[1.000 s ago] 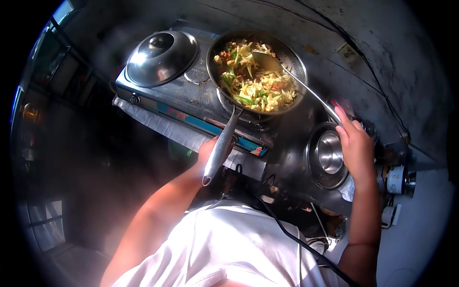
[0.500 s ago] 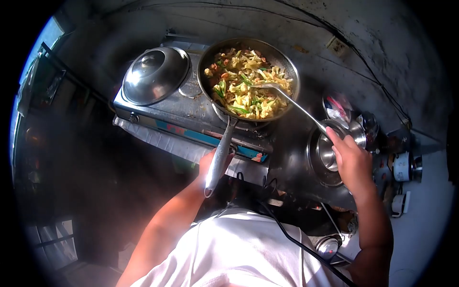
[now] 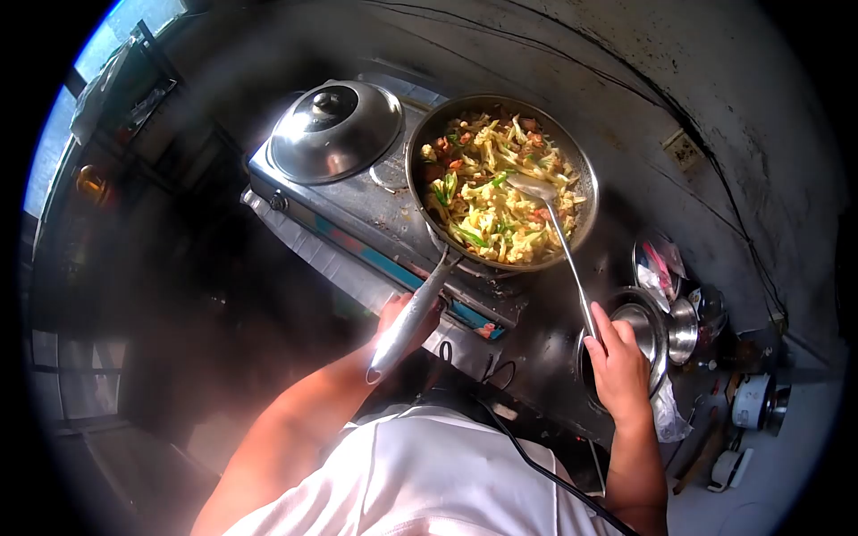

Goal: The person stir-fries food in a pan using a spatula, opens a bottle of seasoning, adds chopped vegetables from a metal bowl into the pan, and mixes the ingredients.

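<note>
My right hand (image 3: 621, 362) is closed around the handle of a long metal spatula (image 3: 565, 237). The spatula's blade rests in the chopped cauliflower (image 3: 483, 214), mixed with green pieces and reddish bits, inside a deep frying pan (image 3: 591, 210). That pan sits over the right side of a gas stove (image 3: 362, 210), its metal handle (image 3: 407, 329) pointing toward me. Below and behind this handle, my left hand (image 3: 393, 313) is at the stove's front, its fingers closed at the right control knob (image 3: 441, 305). The pan handle covers part of that hand.
A domed steel lid (image 3: 335, 143) stands on the stove's left side. Right of the stove are a dark-rimmed metal basin (image 3: 660, 335), a steel bowl (image 3: 684, 330) and plastic bags (image 3: 659, 268). A black cable (image 3: 536, 451) runs across my white shirt. Steam blurs the left.
The view has shifted and tilted. The spatula blade has moved toward the right side of the pan, and its handle stands steeper, with my right hand lower. My left hand stays by the knob.
</note>
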The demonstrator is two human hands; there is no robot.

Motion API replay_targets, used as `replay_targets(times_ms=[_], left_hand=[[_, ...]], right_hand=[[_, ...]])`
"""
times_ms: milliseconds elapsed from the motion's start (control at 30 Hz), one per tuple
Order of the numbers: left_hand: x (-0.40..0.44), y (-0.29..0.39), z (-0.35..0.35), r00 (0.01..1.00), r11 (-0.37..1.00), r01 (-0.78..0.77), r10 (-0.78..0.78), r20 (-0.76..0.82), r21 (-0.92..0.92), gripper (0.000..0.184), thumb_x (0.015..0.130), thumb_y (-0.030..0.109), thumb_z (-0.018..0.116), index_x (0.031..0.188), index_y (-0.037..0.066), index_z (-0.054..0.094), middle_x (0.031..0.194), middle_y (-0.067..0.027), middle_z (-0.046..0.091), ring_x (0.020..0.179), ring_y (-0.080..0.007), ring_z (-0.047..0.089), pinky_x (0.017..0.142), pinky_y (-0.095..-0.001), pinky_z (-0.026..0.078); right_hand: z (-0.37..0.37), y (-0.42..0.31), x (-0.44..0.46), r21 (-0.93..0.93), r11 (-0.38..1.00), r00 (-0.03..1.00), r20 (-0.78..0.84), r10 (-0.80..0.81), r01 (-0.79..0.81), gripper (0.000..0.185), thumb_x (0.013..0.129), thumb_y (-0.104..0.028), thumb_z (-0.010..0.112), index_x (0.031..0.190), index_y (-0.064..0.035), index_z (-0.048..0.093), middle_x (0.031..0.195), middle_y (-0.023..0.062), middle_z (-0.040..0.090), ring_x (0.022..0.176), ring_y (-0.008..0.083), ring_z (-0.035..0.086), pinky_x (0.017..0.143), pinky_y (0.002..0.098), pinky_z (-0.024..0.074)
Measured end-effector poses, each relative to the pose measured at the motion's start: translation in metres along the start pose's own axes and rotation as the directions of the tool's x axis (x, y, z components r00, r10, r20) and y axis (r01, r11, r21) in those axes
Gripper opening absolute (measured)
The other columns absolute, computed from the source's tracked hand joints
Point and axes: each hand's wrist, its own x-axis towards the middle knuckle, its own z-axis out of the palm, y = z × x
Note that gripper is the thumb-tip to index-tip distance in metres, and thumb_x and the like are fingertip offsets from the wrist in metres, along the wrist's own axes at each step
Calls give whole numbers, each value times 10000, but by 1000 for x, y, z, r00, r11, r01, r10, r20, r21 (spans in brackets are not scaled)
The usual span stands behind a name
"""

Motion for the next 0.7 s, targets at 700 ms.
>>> replay_targets(times_ms=[700], left_hand=[[-383,-74,-110,605,721,682,-650,460,122,431,886,372,549,1243,132,532,1140,-90,578,1054,-285,572,871,-383,480]], right_hand=[[54,-176,-100,691,489,795,-208,-571,532,445,916,-187,578,1306,-4,466,901,117,567,655,176,504,570,284,477]])
